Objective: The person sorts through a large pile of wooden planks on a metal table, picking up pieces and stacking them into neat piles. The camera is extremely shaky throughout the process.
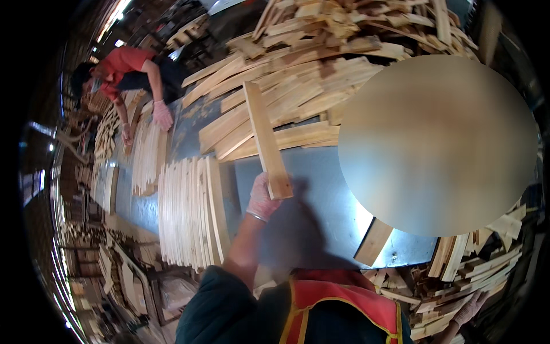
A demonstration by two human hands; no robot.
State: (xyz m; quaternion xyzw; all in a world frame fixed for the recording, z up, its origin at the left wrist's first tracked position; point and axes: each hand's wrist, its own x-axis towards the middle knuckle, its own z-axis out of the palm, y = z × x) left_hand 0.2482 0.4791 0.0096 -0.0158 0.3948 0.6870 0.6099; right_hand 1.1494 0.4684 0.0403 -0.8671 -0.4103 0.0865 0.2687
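My left hand (264,198), in a thin pale glove, is closed round the lower end of a wooden board (264,135). The board is tilted up and away from me over the grey metal table (238,172). Left of that hand, a row of light wooden slats (186,212) stands packed side by side on the table. Down at the lower right, my right hand (471,308), gloved too, reaches with fingers stretched over a pile of wooden strips (481,281). Whether it touches a strip, I cannot tell.
Loose boards (298,92) are heaped across the table's far side. A co-worker in a red shirt (123,66) leans over another row of slats (150,149) at far left. A short wood piece (373,241) lies near the front edge. A round blur (438,146) hides the right side.
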